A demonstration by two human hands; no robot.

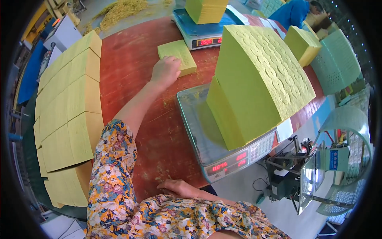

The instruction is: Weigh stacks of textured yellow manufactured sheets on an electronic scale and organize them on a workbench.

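Note:
My left hand [166, 71] reaches far across the red table, fingers curled down on top of a low stack of yellow paper [186, 59]. My right hand [177, 186] lies at the near table edge, fingers loosely stretched and holding nothing. Between my hands and to the right, a digital scale [195, 139] with a lit red display carries a tall yellow paper stack [254, 83]. Rows of wavy punched marks cover that stack's top. Beyond my left hand stands a second scale [187, 30] with another yellow block [207, 10] on it.
Several yellow paper blocks [67, 107] line the left side of the red table [127, 59]. Another block [302, 46] sits at the far right, by a pale green plastic basket [336, 61]. A person in blue [292, 14] bends down beyond. A fan [346, 159] and machinery stand right.

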